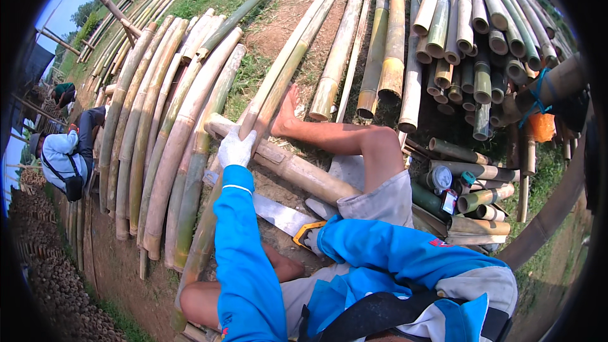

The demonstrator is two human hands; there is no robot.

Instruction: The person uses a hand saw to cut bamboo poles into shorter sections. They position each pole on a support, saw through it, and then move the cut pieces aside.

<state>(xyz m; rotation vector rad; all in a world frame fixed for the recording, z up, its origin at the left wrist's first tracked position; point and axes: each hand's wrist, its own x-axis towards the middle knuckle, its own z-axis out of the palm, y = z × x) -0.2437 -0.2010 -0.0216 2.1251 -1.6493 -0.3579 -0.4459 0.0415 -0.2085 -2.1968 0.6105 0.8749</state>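
My left hand (235, 147), in a white glove, is closed around a long bamboo pole (279, 82). This pole slants from the far top down past my left knee and lies across a thicker bamboo log (297, 171). Low at the centre, my right hand (313, 239), also gloved, grips the handle of a handsaw (282, 215); its fingers are partly hidden by the handle and blue sleeve. The handle is yellow and black. From it the blade points up and left, passing under my left forearm, just below the log. My bare foot (288, 113) is beside the held pole.
Several bamboo poles (190, 114) lie side by side at the left. A stack of cut bamboo (481, 38) fills the far right. Short pieces (484, 197) and a jar with a pale lid (441, 177) lie near my right knee. Another person (66, 158) sits at the far left.
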